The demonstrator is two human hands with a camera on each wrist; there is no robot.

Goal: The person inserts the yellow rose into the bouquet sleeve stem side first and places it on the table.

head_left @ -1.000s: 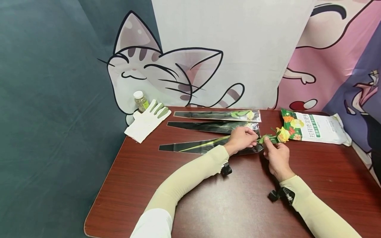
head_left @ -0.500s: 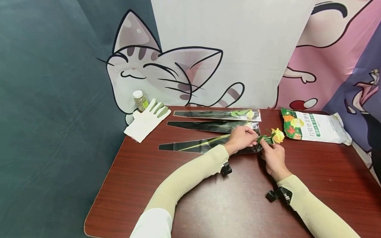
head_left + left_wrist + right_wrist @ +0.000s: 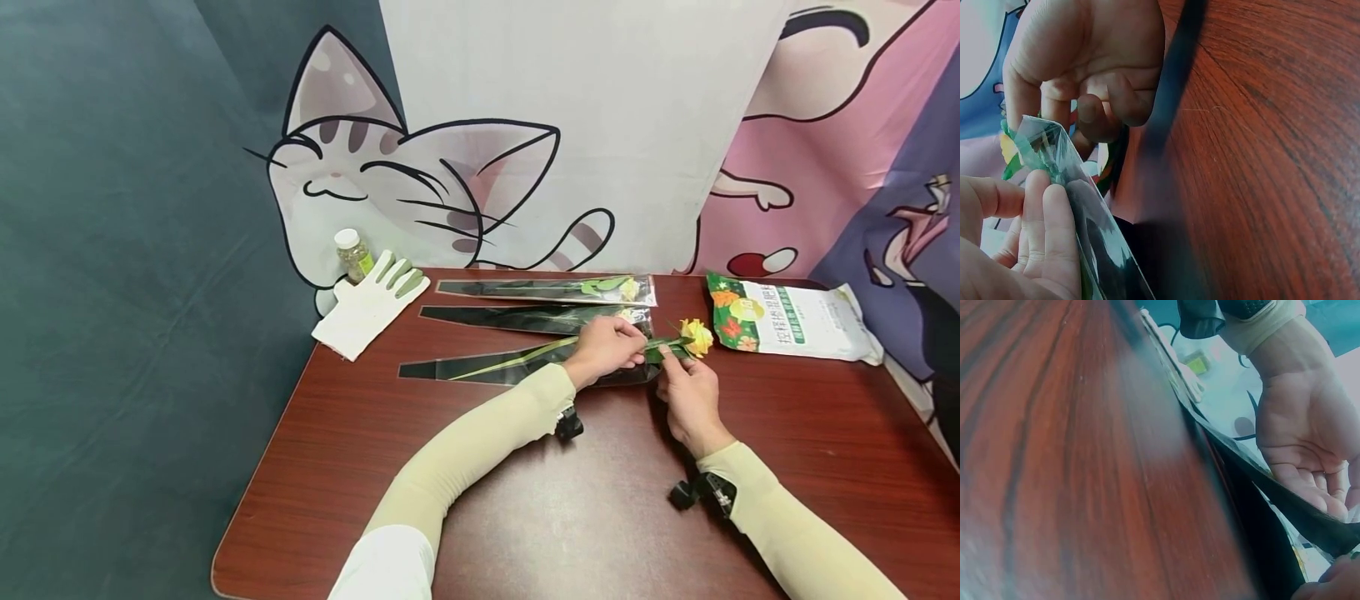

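Observation:
In the head view my left hand [image 3: 606, 348] pinches the wide mouth of a black-and-clear flower sleeve [image 3: 418, 371]. A long green stem shows inside the sleeve. From its mouth sticks a yellow rose [image 3: 697, 337], its bloom and upper leaves outside. My right hand [image 3: 692, 400] pinches the rose below the bloom. Seen from the left wrist, the left fingers [image 3: 1057, 219] lie along the sleeve's clear edge [image 3: 1107, 231], and the right hand [image 3: 1100, 56] is at its mouth. The right wrist view shows the left hand [image 3: 1307, 425] beyond the dark sleeve [image 3: 1297, 506].
Two more sleeves, a far one [image 3: 517, 290] and a middle one [image 3: 502, 317], lie behind, each with a yellow rose inside. A white glove [image 3: 367, 312] and a capped jar [image 3: 354, 257] are at left. A printed bag [image 3: 806, 325] lies at right on the wooden table [image 3: 555, 525].
The right hand and the rose have moved left toward the sleeve's mouth, and the bloom now sits nearer to it. My left hand has stayed at the sleeve.

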